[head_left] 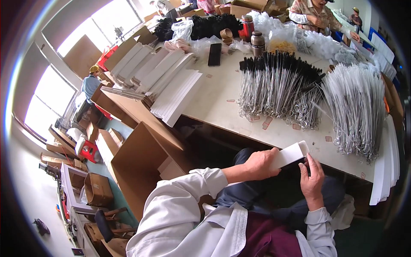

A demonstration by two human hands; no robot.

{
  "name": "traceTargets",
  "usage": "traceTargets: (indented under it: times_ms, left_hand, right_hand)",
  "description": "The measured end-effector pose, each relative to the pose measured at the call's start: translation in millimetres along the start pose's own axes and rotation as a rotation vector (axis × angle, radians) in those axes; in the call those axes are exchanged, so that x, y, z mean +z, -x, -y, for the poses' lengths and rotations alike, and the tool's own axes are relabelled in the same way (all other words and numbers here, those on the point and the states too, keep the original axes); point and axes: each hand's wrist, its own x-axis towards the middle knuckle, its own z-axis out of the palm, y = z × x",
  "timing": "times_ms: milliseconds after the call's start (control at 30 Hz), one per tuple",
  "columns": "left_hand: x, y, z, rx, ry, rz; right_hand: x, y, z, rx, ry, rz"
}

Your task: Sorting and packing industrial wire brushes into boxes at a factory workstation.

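A long, narrow white cardboard box is gripped by my left hand above my lap, near the table's front edge. Its end toward the right stands open, with a flap raised. Close beside that end is my right hand, thumb and forefinger apart and pointing up; whether they touch the box I cannot tell. Beyond the hands lie wire-handled brushes with black bristles, their looped ends toward me. To their right is a thick heap of white-bristled wire brushes.
Flat white cartons are stacked at the table's left, and more white cartons hang over its right edge. A phone and two flasks stand or lie farther back. A large open cardboard box is at my left. Another person sits across the table.
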Motion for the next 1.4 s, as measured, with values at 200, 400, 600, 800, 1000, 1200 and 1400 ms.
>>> traceTargets:
  times_ms: [200,400,600,800,1000,1200,1400]
  left_hand:
    - [18.6,6.8,5.5,0.021,0.012,-0.089]
    - [29.6,13.3,5.0,-0.012,0.008,-0.079]
    - [34.9,21.2,5.8,-0.035,0.011,-0.082]
    - [44.4,29.0,3.1,-0.080,0.020,-0.052]
    - [48.5,31.9,2.5,-0.101,0.016,0.031]
    - [63.9,30.5,4.6,-0.015,0.056,0.003]
    - [78.3,35.1,3.2,0.005,0.091,-0.041]
  right_hand:
    - [16.6,11.1,8.9,0.054,-0.114,-0.063]
    - [23.8,12.6,5.6,0.086,-0.161,-0.089]
    - [21.4,12.9,1.1,0.018,-0.119,-0.083]
    - [22.3,11.7,2.4,-0.027,-0.090,-0.028]
    - [22.8,20.6,-3.7,0.394,-0.447,0.173]
    - [30.4,34.6,-4.9,0.566,-0.814,0.324]
    - [32.9,47.1,-2.6,0.530,-0.752,0.429]
